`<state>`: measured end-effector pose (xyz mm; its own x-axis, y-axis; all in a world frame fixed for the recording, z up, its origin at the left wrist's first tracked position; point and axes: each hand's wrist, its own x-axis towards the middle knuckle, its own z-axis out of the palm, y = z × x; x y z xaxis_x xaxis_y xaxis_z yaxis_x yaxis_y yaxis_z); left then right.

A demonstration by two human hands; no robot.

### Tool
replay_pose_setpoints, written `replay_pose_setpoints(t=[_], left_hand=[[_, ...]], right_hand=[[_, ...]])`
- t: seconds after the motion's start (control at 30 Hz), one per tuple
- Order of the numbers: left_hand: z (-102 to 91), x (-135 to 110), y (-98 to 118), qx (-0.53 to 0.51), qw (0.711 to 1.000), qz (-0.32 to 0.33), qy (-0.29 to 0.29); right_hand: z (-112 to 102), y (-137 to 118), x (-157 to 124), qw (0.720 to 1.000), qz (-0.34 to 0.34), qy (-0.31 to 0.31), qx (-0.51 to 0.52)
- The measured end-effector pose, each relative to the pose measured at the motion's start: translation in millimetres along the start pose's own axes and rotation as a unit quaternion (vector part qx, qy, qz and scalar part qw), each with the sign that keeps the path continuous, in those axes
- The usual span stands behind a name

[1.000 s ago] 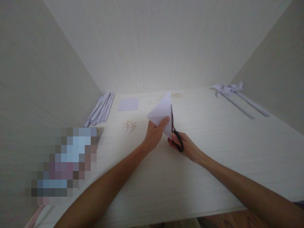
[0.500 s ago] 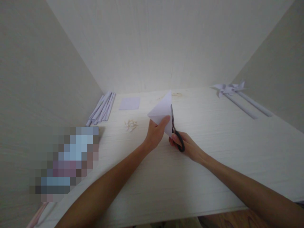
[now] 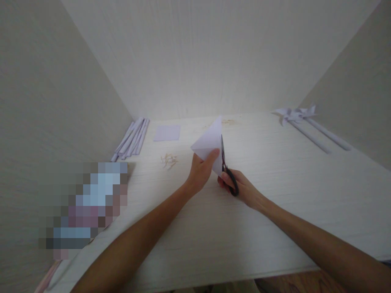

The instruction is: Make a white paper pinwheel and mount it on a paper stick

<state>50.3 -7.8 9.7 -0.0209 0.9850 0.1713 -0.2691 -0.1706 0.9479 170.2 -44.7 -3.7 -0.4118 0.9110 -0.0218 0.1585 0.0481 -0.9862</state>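
Note:
A white sheet of paper [image 3: 210, 137] with creases, its corners pointing left and up, is held above the table by my left hand [image 3: 200, 171]. My left thumb presses on the near side of the sheet; the other fingers are hidden behind it. My right hand [image 3: 240, 186] grips a pair of black-handled scissors [image 3: 232, 181] by the loops. The blades point upward along the right edge of the paper; I cannot tell how far they have cut into it.
Rolled white paper sticks [image 3: 132, 139] lie at the back left beside a flat paper square [image 3: 167, 133]. Small tan pieces [image 3: 169, 160] lie scattered nearby. Two paper pinwheels [image 3: 295, 114] on paper sticks rest at the back right. A blurred-out object [image 3: 91, 203] stands by the left wall.
Almost nothing differs. The whole view has shifted very slightly; both hands, the paper and the scissors keep the same positions relative to each other.

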Motion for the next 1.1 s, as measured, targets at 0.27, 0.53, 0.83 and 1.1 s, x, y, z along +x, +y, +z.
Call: replay_pose_setpoints(t=[0.27,0.53,0.83,1.1], left_hand=[[-1.4,1.4,3.6,-0.007,1.000,-0.025,-0.014],[-12.2,10.9,13.5,0.023,0.994,-0.066,-0.090],[-29.7,20.8,37.3,0.100,0.962,-0.100,-0.233],[-37.6,25.6,45.3,0.160,0.944,-0.088,-0.275]], right_hand=[[-1.1,1.5,-0.6,1.000,-0.001,-0.006,-0.010],[-3.2,-1.8,-0.5,1.000,-0.004,-0.022,-0.021],[-4.1,-6.2,-0.7,0.997,-0.010,-0.049,-0.053],[-3.5,-9.2,-2.6,0.995,-0.010,-0.055,-0.089]])
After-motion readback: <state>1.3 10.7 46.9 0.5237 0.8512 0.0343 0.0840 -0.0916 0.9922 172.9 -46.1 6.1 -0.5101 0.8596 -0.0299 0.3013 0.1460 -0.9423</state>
